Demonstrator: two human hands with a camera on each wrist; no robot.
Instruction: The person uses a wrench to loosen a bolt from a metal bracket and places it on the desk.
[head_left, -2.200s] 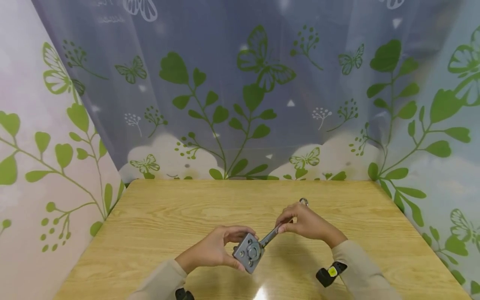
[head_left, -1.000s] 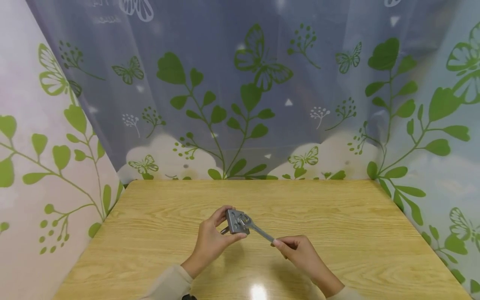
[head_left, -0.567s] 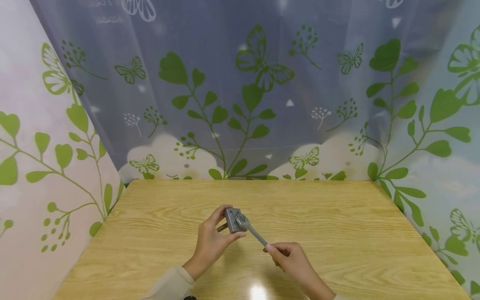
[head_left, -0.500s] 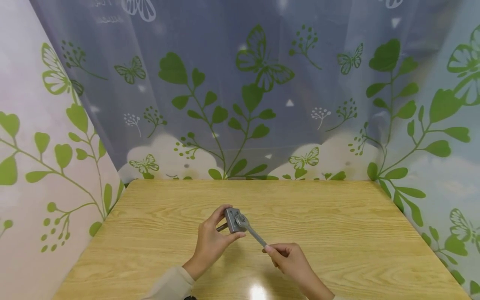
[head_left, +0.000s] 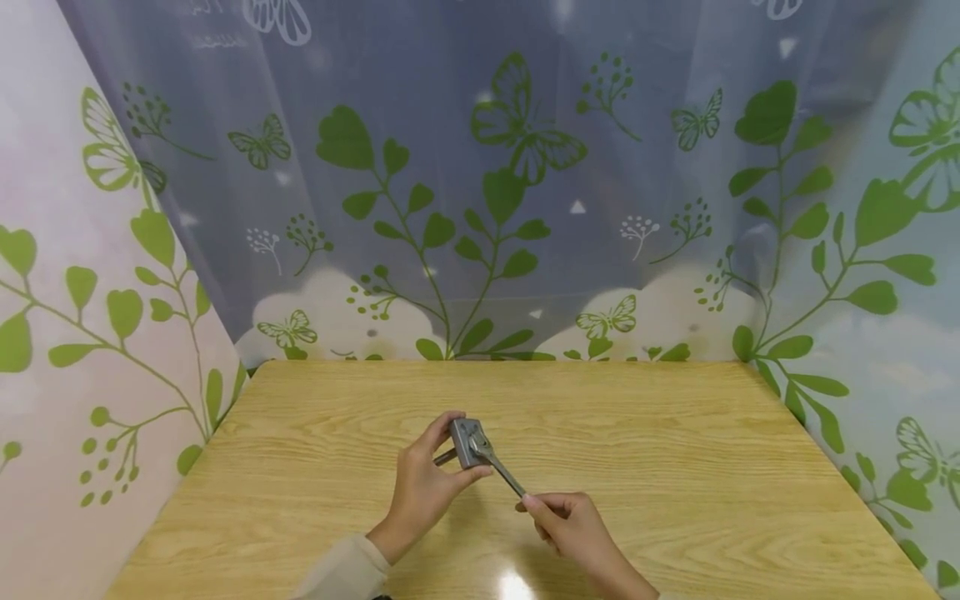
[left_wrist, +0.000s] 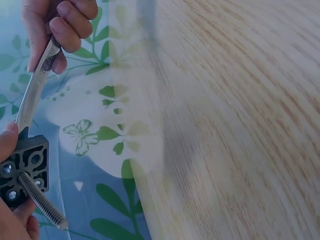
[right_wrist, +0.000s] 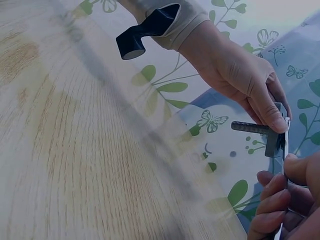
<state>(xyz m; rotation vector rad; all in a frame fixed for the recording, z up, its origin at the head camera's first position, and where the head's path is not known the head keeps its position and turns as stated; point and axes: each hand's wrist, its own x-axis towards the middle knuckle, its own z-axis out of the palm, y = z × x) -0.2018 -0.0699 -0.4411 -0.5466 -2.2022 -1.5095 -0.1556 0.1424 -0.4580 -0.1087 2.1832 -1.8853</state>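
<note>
My left hand (head_left: 422,487) holds a small square grey plate (head_left: 461,443) by its edges, thumb below and fingers above, over the table. A threaded bolt (left_wrist: 42,201) sticks out of the plate's back; in the left wrist view that back shows ribs and holes near the corners. Pinched between thumb and fingers of my right hand (head_left: 576,533) is the handle of a metal wrench (head_left: 506,477). The wrench head overlaps the middle of the plate's front, and its handle slants down to the right. The far end of the handle is hidden in the right hand.
A wood-grain table (head_left: 315,433) lies under both hands. Behind it hangs a blue-grey curtain (head_left: 420,275) printed with leaves and butterflies, with similar printed cloth at both sides. A black strap (right_wrist: 150,31) sits on the left wrist.
Earlier the right hand held the wrench up and right of the plate, whose face was turned differently. Over the last second the handle has swung down and left, while the left hand stays nearly still.
</note>
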